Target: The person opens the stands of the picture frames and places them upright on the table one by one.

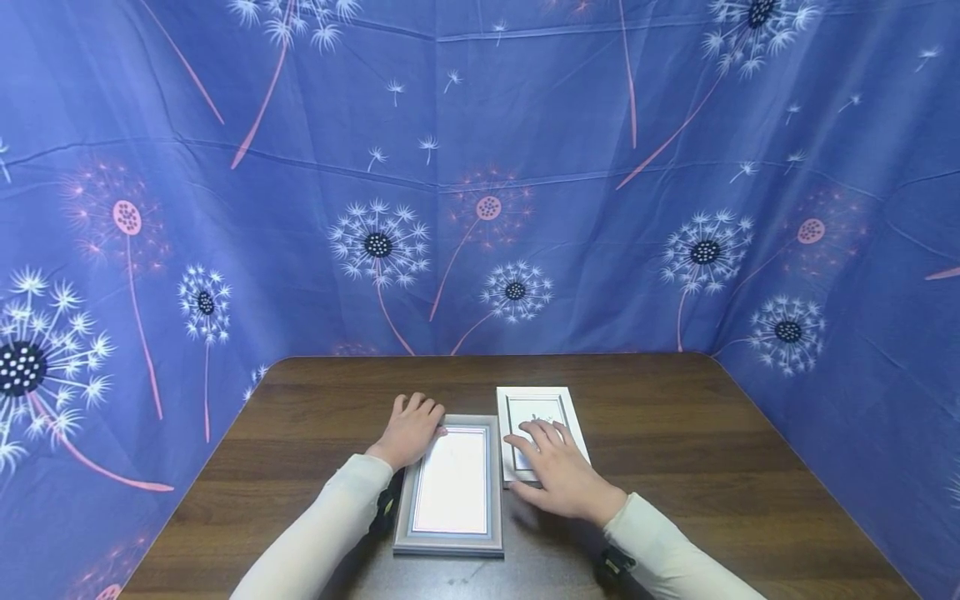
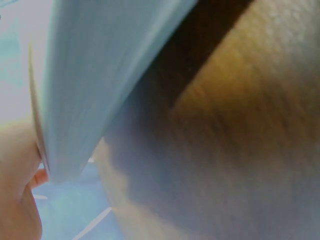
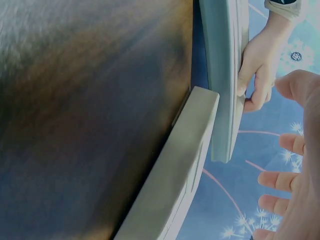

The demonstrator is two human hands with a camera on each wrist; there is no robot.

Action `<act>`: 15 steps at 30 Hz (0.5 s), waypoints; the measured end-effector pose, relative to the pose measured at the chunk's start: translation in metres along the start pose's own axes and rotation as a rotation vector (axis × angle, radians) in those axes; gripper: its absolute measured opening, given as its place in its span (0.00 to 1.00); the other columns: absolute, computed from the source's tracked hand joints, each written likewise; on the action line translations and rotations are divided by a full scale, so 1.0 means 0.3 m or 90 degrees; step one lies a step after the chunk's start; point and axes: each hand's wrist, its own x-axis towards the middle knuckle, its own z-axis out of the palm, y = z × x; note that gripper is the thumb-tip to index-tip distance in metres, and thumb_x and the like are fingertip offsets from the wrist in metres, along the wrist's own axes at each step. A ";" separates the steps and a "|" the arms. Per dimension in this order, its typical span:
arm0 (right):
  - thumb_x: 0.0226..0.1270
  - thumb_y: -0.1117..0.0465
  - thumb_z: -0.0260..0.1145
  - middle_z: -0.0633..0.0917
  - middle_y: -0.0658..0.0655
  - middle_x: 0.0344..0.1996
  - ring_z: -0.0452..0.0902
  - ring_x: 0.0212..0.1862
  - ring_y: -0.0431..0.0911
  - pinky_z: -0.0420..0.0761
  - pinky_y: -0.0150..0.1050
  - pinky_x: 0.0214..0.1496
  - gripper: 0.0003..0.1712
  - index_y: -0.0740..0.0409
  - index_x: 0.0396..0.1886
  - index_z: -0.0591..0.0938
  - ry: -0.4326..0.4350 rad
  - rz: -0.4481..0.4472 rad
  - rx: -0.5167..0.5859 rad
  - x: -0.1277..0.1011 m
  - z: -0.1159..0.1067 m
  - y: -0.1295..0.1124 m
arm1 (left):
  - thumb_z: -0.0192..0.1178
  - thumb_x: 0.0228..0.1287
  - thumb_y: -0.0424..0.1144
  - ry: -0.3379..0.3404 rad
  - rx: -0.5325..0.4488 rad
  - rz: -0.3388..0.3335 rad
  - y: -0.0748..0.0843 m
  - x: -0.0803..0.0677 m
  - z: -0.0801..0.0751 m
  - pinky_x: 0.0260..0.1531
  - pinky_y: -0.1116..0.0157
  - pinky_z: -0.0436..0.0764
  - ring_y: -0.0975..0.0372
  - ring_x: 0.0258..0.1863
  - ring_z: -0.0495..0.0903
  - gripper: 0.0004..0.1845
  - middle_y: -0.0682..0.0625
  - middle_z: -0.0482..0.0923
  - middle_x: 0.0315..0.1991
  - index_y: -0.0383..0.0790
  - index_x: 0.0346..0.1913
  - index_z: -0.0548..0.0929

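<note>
A grey picture frame (image 1: 450, 483) with a bright, glare-white front is in the middle of the head view. My left hand (image 1: 410, 432) grips its far left corner, the thumb over the rim; in the right wrist view, the fingers of the left hand (image 3: 262, 75) bend at the edge. A gap shows there between the grey frame (image 3: 222, 75) and the table. To its right lies a smaller white picture frame (image 1: 534, 396) with a faint dark motif. Just above this white frame (image 3: 172, 160), my right hand (image 1: 566, 475) spreads its fingers, apart from it.
Both frames are over a brown wood-grain table (image 1: 675, 433) with rounded far corners. A blue cloth (image 1: 600, 250) printed with dandelions hangs behind and along both sides. Dark devices are strapped under both wrists.
</note>
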 end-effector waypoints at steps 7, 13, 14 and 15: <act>0.61 0.42 0.68 0.74 0.61 0.59 0.66 0.63 0.58 0.63 0.60 0.64 0.35 0.52 0.64 0.74 0.032 0.011 -0.002 -0.006 -0.018 0.033 | 0.52 0.76 0.49 0.014 -0.001 0.015 0.003 -0.007 -0.045 0.59 0.44 0.61 0.50 0.55 0.70 0.13 0.48 0.81 0.48 0.44 0.50 0.76; 0.60 0.42 0.68 0.75 0.61 0.58 0.68 0.62 0.58 0.64 0.60 0.62 0.35 0.52 0.63 0.75 0.060 0.019 -0.002 -0.008 -0.032 0.059 | 0.51 0.76 0.48 0.037 0.018 0.041 -0.003 -0.016 -0.076 0.58 0.44 0.62 0.51 0.54 0.71 0.11 0.49 0.80 0.46 0.45 0.48 0.75; 0.60 0.42 0.68 0.75 0.61 0.58 0.67 0.62 0.58 0.64 0.61 0.62 0.35 0.53 0.63 0.75 0.063 0.021 -0.001 -0.008 -0.035 0.062 | 0.51 0.76 0.48 0.039 0.022 0.045 -0.005 -0.017 -0.081 0.58 0.44 0.62 0.52 0.54 0.71 0.11 0.50 0.79 0.46 0.45 0.48 0.75; 0.60 0.42 0.68 0.75 0.61 0.58 0.67 0.62 0.58 0.64 0.61 0.62 0.35 0.53 0.63 0.75 0.067 0.023 -0.001 -0.009 -0.037 0.065 | 0.50 0.77 0.48 0.042 0.028 0.048 -0.007 -0.018 -0.085 0.58 0.45 0.63 0.52 0.54 0.71 0.11 0.50 0.79 0.46 0.45 0.49 0.74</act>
